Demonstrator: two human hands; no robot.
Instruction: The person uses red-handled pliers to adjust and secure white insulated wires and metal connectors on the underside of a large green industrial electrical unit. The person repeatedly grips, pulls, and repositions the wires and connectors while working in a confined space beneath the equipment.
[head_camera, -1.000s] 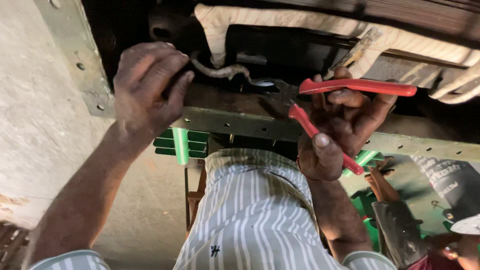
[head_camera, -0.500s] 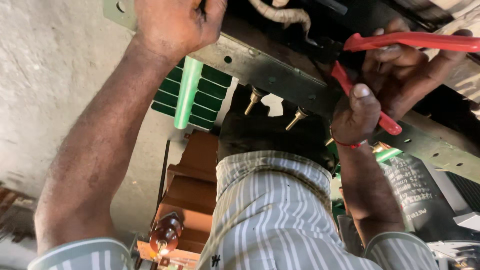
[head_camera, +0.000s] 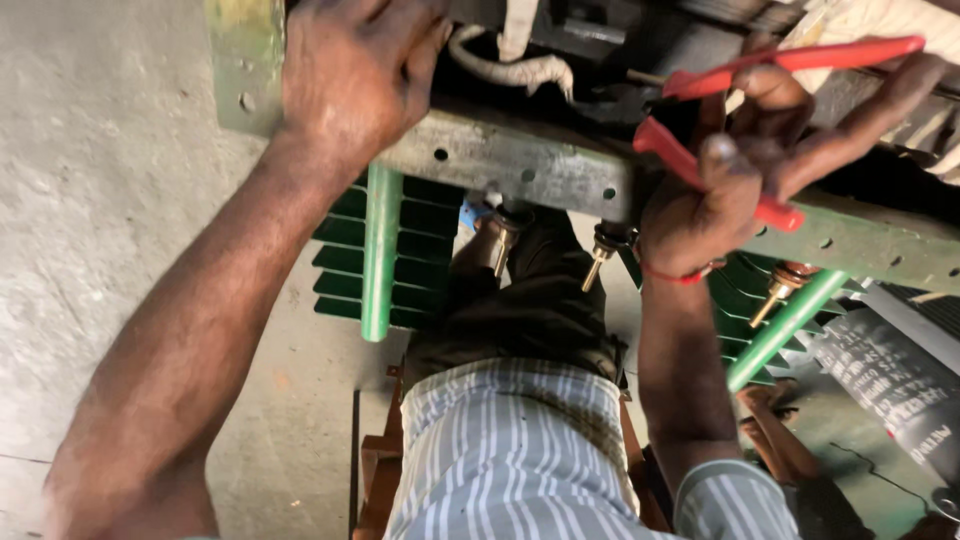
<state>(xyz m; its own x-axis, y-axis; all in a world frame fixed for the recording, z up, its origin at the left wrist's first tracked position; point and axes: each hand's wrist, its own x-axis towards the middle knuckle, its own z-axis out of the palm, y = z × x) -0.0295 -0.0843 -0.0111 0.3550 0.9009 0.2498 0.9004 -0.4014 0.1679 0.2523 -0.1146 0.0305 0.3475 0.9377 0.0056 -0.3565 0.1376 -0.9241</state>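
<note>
Head view: left hand (head_camera: 355, 85) gripping the metal frame's rim (head_camera: 520, 160); right hand (head_camera: 745, 175) clasping red-handled pliers (head_camera: 780, 65), handles spread, at the far edge.

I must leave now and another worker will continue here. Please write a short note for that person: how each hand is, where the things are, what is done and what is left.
Left hand: closed over the top edge of the grey metal rail, beside the pale wrapped lead.
Right hand: holds the red-handled pliers, handles spread; the tip points in toward the dark parts behind the rail and is hidden.
Things: brass studs hang below the rail; green fins sit under it.
Done: cannot tell; nothing is visibly cut or removed.
Left: the lead is in place, and the pliers grip nothing visible.
</note>
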